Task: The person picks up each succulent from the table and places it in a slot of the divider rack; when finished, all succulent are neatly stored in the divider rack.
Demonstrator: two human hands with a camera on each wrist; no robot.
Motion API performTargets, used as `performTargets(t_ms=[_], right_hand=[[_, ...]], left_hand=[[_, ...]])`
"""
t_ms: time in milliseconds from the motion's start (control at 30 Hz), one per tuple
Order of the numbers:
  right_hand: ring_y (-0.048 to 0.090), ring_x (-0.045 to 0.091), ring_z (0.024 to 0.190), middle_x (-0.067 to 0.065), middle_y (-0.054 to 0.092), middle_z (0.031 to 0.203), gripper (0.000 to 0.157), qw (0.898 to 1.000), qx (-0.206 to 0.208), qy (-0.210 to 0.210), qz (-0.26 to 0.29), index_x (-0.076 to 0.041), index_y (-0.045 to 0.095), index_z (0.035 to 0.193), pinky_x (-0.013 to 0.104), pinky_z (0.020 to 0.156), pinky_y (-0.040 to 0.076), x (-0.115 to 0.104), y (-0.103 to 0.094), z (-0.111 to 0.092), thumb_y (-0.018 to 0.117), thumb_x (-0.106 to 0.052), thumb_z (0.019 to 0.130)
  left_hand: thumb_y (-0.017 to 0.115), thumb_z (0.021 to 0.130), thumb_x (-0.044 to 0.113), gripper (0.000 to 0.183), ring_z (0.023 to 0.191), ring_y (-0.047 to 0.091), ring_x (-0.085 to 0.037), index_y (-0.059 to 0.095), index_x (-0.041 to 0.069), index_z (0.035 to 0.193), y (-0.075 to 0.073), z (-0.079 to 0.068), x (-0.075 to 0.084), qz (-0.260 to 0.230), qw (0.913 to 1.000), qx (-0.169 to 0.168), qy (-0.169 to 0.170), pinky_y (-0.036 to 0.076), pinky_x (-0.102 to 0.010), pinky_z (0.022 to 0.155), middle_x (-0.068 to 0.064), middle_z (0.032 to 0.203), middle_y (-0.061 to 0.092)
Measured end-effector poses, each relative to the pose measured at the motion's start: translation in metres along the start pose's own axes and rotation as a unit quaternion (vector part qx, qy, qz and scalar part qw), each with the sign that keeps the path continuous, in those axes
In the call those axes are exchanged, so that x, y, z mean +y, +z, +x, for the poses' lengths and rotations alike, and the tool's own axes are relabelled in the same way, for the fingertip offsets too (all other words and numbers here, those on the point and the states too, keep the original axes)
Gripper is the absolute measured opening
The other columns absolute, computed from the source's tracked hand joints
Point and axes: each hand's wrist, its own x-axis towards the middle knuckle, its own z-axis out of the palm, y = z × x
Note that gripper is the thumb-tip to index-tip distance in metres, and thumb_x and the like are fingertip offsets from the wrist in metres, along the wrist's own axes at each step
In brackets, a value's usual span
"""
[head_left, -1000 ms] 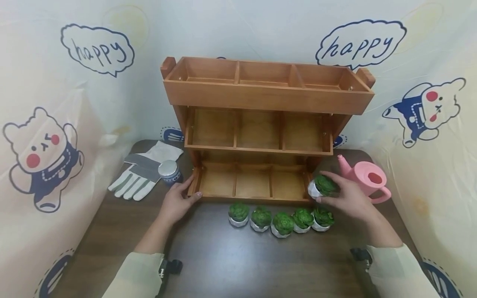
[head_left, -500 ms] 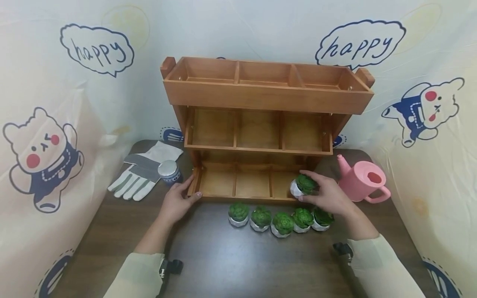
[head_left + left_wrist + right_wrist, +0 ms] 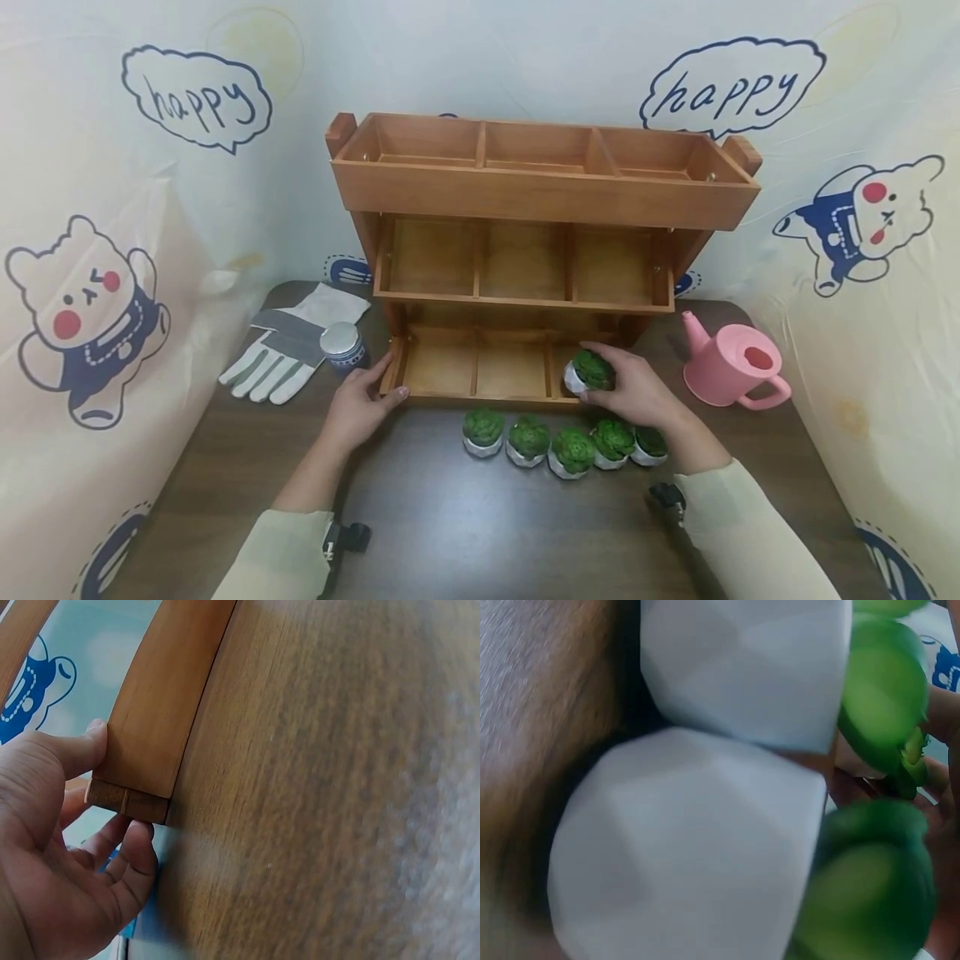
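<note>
A three-tier wooden planter shelf [image 3: 540, 193] stands at the back of the table, each tier split into three compartments. My left hand [image 3: 362, 408] grips the left front corner of its bottom tier, thumb on the front board [image 3: 161, 712] and fingers round the end. In my right hand [image 3: 639, 392] is a small potted succulent [image 3: 594, 369], green with a white faceted pot, held by thumb and fingers at the bottom tier's right compartment. Several like potted succulents [image 3: 529, 437] line the table before the shelf; two of their white pots [image 3: 690, 847] fill much of the right wrist view.
To the right of the shelf stands a pink watering can [image 3: 731, 367]. At the left lie grey and white work gloves [image 3: 292, 342], with a silver-lidded blue jar [image 3: 343, 348] beside them. A patterned cloth [image 3: 480, 58] hangs behind and along both sides.
My right hand has carried the potted succulent leftward, from the bottom tier's right end to its right compartment. The left hand has kept its hold on the shelf corner.
</note>
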Motion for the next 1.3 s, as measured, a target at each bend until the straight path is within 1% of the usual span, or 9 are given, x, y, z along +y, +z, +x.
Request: performTargets(t_ms=[133,267,400,600,767,900,1067,1167,1300], right_hand=[[0.055,0.037,0.132,0.015,0.058,0.146,0.078,1.000,-0.008,-0.003,-0.004,-0.012,0.051,0.152,0.062,0.109,0.041,0.000,0.007,0.006,0.088,-0.024,0.084],[0.056,0.036,0.130,0.014,0.058,0.146,0.077,1.000,-0.020,-0.007,0.001,-0.012,0.052,0.152,0.061,0.108,0.042,-0.001,0.012,0.010,0.087,-0.023,0.085],[0.056,0.035,0.132,0.014,0.058,0.147,0.076,0.999,-0.036,-0.003,0.001,-0.012,0.052,0.152,0.060,0.108,0.042,-0.002,0.015,0.011,0.086,-0.024,0.086],[0.054,0.035,0.134,0.015,0.057,0.148,0.073,0.997,-0.072,0.004,-0.007,-0.011,0.050,0.154,0.058,0.110,0.041,0.000,0.016,0.010,0.081,-0.029,0.090],[0.051,0.039,0.138,0.018,0.052,0.152,0.077,0.996,-0.087,0.000,0.004,-0.009,0.045,0.156,0.062,0.110,0.039,0.001,0.013,0.010,0.079,-0.034,0.092],[0.050,0.040,0.138,0.019,0.050,0.153,0.081,0.996,-0.090,-0.002,0.006,-0.010,0.043,0.158,0.063,0.110,0.039,0.001,0.013,0.011,0.079,-0.039,0.091],[0.050,0.039,0.138,0.019,0.049,0.154,0.086,0.997,-0.083,0.000,0.000,-0.009,0.042,0.158,0.061,0.110,0.039,0.003,0.012,0.011,0.083,-0.039,0.088],[0.051,0.038,0.137,0.018,0.049,0.154,0.088,0.997,-0.079,0.004,0.007,-0.009,0.042,0.158,0.060,0.108,0.043,0.003,0.011,0.009,0.085,-0.037,0.086],[0.054,0.036,0.134,0.017,0.050,0.154,0.087,0.997,-0.076,-0.002,0.024,-0.009,0.042,0.158,0.057,0.103,0.048,0.004,0.009,0.007,0.086,-0.032,0.086]], left_hand=[[0.081,0.091,0.041,0.076,0.084,0.050,-0.026,0.048,0.021,0.157,0.000,0.000,0.001,-0.002,1.0000,0.000,-0.002,0.042,-0.037,0.068,-0.012,0.106,0.053],[0.081,0.091,0.041,0.076,0.084,0.050,-0.026,0.048,0.022,0.157,-0.001,0.000,0.000,-0.004,1.0000,-0.001,-0.005,0.041,-0.037,0.068,-0.012,0.105,0.052],[0.080,0.091,0.042,0.077,0.085,0.050,-0.026,0.047,0.023,0.158,0.000,0.000,0.000,-0.002,1.0000,-0.003,-0.008,0.041,-0.037,0.069,-0.012,0.106,0.052],[0.080,0.092,0.042,0.076,0.085,0.051,-0.026,0.047,0.022,0.158,0.001,-0.001,0.000,-0.006,1.0000,-0.002,-0.005,0.042,-0.037,0.069,-0.012,0.107,0.053],[0.080,0.092,0.042,0.076,0.085,0.051,-0.026,0.047,0.022,0.158,0.000,0.000,0.001,-0.008,1.0000,0.001,-0.003,0.043,-0.037,0.070,-0.013,0.108,0.053],[0.079,0.092,0.043,0.077,0.086,0.052,-0.026,0.046,0.023,0.158,0.000,0.000,0.000,-0.006,0.9999,-0.001,-0.010,0.043,-0.037,0.070,-0.013,0.109,0.053],[0.079,0.092,0.044,0.077,0.085,0.051,-0.026,0.045,0.024,0.159,0.000,0.000,0.000,-0.012,0.9998,-0.004,-0.017,0.043,-0.037,0.069,-0.013,0.108,0.053],[0.079,0.092,0.044,0.077,0.085,0.051,-0.027,0.045,0.025,0.159,0.000,0.000,0.000,-0.015,0.9997,-0.005,-0.017,0.043,-0.037,0.069,-0.013,0.108,0.052],[0.079,0.092,0.044,0.077,0.086,0.051,-0.026,0.045,0.025,0.159,0.000,0.000,0.000,-0.012,0.9998,-0.006,-0.015,0.042,-0.037,0.069,-0.013,0.109,0.052]])
